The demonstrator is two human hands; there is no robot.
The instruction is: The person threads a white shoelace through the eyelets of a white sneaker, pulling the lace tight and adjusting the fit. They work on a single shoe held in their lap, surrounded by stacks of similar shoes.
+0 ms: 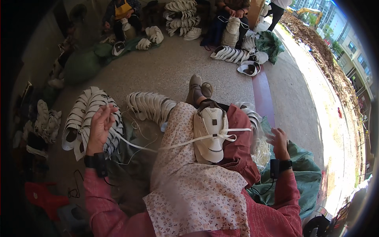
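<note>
Concrete yard [173, 67], shoe stacks everywhere. Left hand [100, 124] pinches the white lace [177, 143] taut; right hand [278, 139] spread open, empty. Shoe [211, 134] on the lap between them could slide if tugged harder.

An open-air shoe workshop: stacked white shoe uppers [87, 114] cover the concrete floor [173, 71].

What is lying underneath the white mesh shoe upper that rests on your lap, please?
The white mesh shoe upper lies on a floral cloth and a red trouser leg. A white lace runs from it to the left hand. Whatever is directly beneath it is covered.
</note>
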